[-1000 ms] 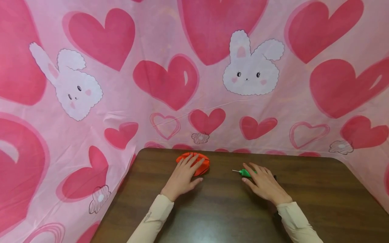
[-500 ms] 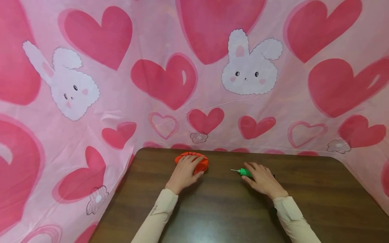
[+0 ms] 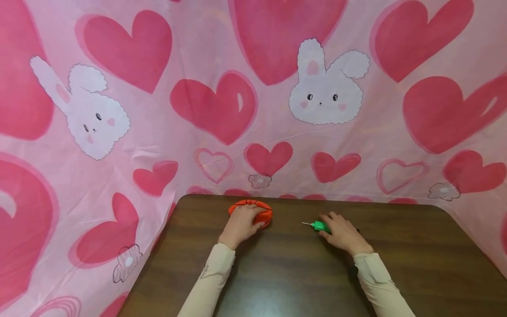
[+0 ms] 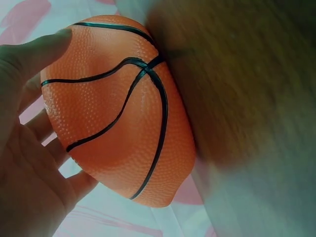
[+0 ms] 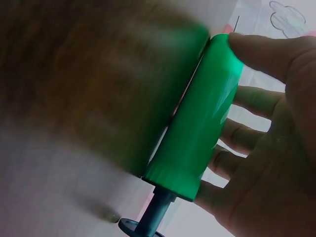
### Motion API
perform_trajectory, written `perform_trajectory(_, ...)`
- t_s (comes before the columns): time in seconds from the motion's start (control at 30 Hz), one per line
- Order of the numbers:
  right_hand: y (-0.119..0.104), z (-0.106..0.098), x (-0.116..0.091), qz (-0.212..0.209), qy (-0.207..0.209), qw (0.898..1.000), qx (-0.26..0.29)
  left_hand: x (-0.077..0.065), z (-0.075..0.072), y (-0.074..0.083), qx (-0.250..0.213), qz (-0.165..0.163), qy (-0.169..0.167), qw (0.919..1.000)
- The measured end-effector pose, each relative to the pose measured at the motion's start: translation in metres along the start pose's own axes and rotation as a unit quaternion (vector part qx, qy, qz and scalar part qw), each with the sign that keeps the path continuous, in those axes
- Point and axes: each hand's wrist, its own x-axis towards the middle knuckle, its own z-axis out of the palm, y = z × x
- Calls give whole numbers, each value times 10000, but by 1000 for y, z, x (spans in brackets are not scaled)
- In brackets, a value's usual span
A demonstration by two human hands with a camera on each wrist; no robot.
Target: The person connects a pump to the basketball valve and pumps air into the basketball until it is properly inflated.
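My left hand (image 3: 240,224) holds a dented, partly deflated orange toy basketball (image 3: 261,216) near the table's far edge. In the left wrist view, the thumb lies on the near side of the basketball (image 4: 113,108) and the fingers reach behind it. To the right, my right hand (image 3: 342,232) grips a green hand pump (image 3: 320,226), whose thin needle points left. The right wrist view shows the thumb at the needle end of the pump (image 5: 197,118). The fingers go behind its barrel, and a black plunger handle (image 5: 153,212) sticks out at the other end. Both things lie on the table.
A dark brown wooden table (image 3: 277,264) with rounded far corners lies under both hands. Behind it and to its left hangs a pink cloth (image 3: 190,119) printed with hearts and rabbit faces.
My left hand's fingers have drawn in from lying spread over the basketball to curl around it. My right hand's fingers have closed in on the pump. Both things stay about where they were.
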Motion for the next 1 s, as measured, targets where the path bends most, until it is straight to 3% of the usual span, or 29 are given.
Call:
perform_trajectory(0.37,-3,-4,-4,-229,-4,9993,-302,1,1,0,69,20,329,9994)
perform_trajectory(0.73,-8,-3,-9,-227,-151,9996,-109,-3,-10,6,14,-117,158,9998)
perform_trajectory(1.0,-27,-8,-15,-624,90,9979,-117,-4,-19,12,-195,-187,-218,9994)
